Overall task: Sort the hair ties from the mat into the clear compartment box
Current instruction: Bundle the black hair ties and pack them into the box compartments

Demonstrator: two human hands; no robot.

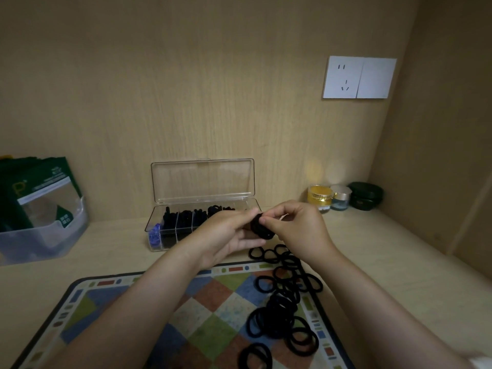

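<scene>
Head view: a bunch of black hair ties pinched between left hand and right hand, fingers of both curled onto it, held up just in front of the clear compartment box, with its lid tipped open against the back wall. Blue ties in the leftmost compartment, black ones in the next few; right end hidden behind the hands. Plenty of loose ties heaped on the right side of the mat, a few past its far edge. Probably best: flatten the bunch into a neat stack, keep the pinch firm against springing, carry over a black compartment with room left, lower between the dividers, only then let go.
</scene>
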